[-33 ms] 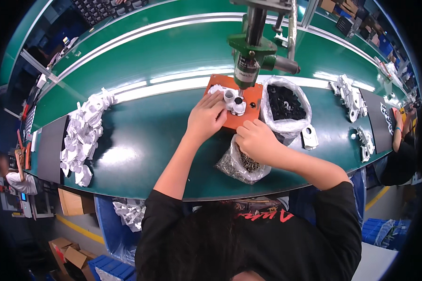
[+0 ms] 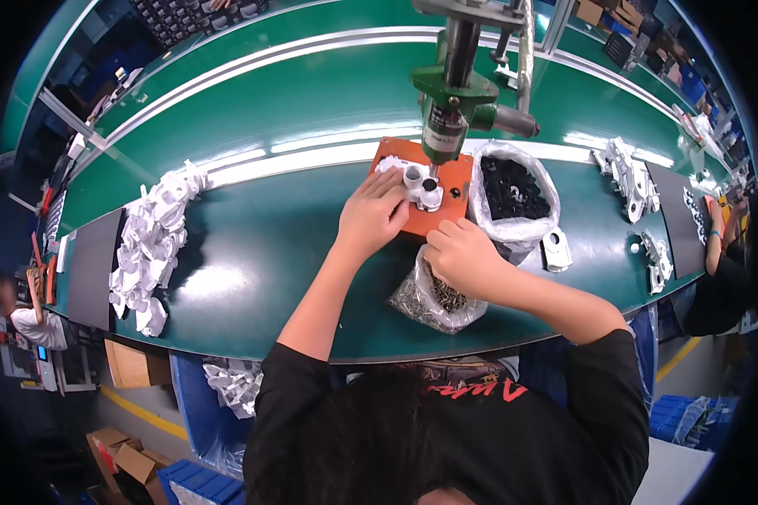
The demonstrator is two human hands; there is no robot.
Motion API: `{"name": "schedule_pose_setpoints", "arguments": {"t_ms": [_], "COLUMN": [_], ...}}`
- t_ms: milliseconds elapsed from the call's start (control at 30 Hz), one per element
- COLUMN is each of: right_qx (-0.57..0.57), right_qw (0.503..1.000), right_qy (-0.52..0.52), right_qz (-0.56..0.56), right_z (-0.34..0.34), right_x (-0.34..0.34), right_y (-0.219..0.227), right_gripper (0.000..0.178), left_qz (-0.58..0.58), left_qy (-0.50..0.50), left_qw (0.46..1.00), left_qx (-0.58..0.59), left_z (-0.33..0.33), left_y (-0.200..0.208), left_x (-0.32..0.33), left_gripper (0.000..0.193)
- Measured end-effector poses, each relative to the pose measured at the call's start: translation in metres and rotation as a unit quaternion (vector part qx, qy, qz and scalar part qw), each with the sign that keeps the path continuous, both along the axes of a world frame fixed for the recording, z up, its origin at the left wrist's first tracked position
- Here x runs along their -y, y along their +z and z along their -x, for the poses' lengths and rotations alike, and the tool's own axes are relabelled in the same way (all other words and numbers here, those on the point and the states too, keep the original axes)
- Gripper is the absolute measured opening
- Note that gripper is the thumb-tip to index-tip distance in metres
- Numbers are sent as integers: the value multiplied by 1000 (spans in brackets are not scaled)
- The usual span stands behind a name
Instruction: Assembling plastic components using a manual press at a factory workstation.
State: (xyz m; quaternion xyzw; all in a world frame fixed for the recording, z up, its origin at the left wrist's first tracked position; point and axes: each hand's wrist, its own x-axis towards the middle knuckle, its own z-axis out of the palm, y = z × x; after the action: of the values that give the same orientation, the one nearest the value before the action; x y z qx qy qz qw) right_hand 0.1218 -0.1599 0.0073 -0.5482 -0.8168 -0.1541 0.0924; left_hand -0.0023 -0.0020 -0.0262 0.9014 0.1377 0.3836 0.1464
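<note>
A white plastic part with round collars lies on an orange fixture, under the tip of a green press-like tool. My left hand holds the part from its left side, fingers along it and thumb at its lower edge. A black piece sits in one collar. My right hand is closed, fingertips pinched together just in front of the fixture and over the rim of a clear bag of small screws. Whatever is between those fingers is hidden.
To the right of the fixture stands a clear bag of black pieces, with a loose white part near it. White parts are heaped at the left and the right. Other people work at both sides.
</note>
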Motion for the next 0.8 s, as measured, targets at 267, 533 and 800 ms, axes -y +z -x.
{"name": "schedule_pose_setpoints", "arguments": {"t_ms": [267, 533, 800], "right_qx": [-38, -36, -118], "right_qw": [999, 999, 992], "right_qy": [-12, 16, 6], "right_qz": [1, 21, 37], "right_z": [5, -2, -3], "right_x": [5, 0, 4], "right_y": [1, 2, 9], "right_gripper": [8, 9, 7], "left_qz": [-26, -23, -28], "left_qy": [6, 4, 7], "left_qw": [1000, 1000, 1000], "left_qx": [2, -2, 0], "left_z": [2, 0, 3], "left_y": [-1, 0, 1], "left_x": [0, -2, 0], "left_gripper": [10, 12, 12]}}
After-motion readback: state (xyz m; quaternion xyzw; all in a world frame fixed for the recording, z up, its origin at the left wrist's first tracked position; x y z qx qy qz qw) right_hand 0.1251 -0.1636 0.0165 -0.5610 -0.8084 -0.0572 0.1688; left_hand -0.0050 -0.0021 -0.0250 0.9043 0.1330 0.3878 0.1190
